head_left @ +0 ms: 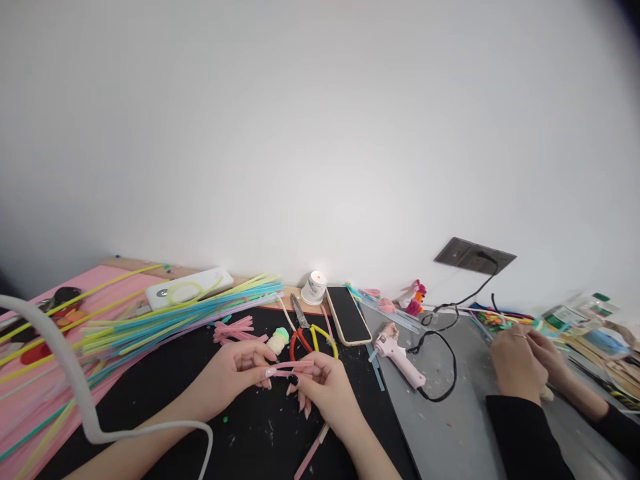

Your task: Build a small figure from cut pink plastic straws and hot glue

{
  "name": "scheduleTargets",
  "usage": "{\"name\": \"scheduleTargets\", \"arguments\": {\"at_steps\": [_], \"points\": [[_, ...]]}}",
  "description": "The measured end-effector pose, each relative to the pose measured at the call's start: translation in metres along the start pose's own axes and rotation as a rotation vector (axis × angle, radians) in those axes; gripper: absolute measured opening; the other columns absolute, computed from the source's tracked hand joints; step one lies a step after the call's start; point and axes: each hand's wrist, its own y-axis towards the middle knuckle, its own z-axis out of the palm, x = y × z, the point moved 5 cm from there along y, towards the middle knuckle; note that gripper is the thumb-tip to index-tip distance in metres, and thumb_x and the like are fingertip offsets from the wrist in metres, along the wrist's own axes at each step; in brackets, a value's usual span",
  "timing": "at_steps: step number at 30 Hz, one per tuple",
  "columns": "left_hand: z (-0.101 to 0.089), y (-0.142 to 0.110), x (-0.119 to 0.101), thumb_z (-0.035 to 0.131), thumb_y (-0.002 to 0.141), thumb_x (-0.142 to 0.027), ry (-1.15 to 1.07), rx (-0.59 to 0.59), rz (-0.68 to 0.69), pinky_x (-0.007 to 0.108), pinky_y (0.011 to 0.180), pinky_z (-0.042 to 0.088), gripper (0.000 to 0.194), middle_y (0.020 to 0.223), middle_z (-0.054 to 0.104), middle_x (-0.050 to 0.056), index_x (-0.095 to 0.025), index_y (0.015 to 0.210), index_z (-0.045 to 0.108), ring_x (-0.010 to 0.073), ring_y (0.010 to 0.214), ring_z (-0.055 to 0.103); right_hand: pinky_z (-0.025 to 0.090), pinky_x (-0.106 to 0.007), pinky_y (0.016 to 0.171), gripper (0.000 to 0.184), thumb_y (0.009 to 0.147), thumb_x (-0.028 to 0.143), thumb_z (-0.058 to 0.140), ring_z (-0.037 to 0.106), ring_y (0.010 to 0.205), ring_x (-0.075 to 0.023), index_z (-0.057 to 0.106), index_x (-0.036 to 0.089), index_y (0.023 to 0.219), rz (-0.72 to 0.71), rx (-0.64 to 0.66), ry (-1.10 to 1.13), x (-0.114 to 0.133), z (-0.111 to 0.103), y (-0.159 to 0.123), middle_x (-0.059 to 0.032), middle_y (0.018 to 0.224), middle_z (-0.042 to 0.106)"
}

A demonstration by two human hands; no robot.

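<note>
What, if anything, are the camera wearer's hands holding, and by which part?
A pink strip, seemingly doubled: the left hand pinches one end, the right hand towards the other.

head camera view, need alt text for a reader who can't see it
A person's left hand and right hand hold pink pipe cleaner between them above a black mat. Pastel pipe cleaners lie to the left; a smartphone and pink glue gun lie to the right, with another person's hands farther right.
</note>
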Motion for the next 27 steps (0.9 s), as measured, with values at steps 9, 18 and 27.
{"name": "scheduleTargets", "arguments": {"at_steps": [9,18,27], "points": [[0.0,0.0,0.002,0.063,0.074,-0.023,0.017,0.02,0.02,0.028,0.066,0.05,0.013,0.059,0.064,-0.004,-0.016,0.086,0.061,0.0154,0.06,0.064,0.036,-0.017,0.038,0.02,0.076,0.027,0.057,0.047,0.035,-0.0062,0.051,0.017,0.06,-0.034,0.039,-0.164,0.009,-0.002,-0.005,0.0033,0.051,0.057],[-0.002,0.001,0.002,0.067,0.07,-0.029,0.044,0.02,-0.033,0.03,0.067,0.052,0.018,0.06,0.068,-0.002,-0.018,0.082,0.063,0.0179,0.062,0.066,0.042,-0.024,0.039,0.015,0.076,0.036,0.062,0.055,0.038,-0.013,0.061,0.025,0.066,-0.093,-0.019,-0.274,0.012,-0.011,-0.007,0.0009,0.053,0.063],[-0.021,0.002,0.0,0.069,0.068,-0.035,-0.033,-0.249,0.0,0.032,0.063,0.054,0.022,0.058,0.066,-0.001,-0.017,0.078,0.062,0.0197,0.059,0.066,0.046,-0.039,0.063,0.019,0.084,0.036,0.049,0.064,0.081,-0.0292,0.066,0.029,0.087,-0.329,-0.771,-0.862,0.05,-0.113,-0.022,-0.0135,0.085,0.069]]}}
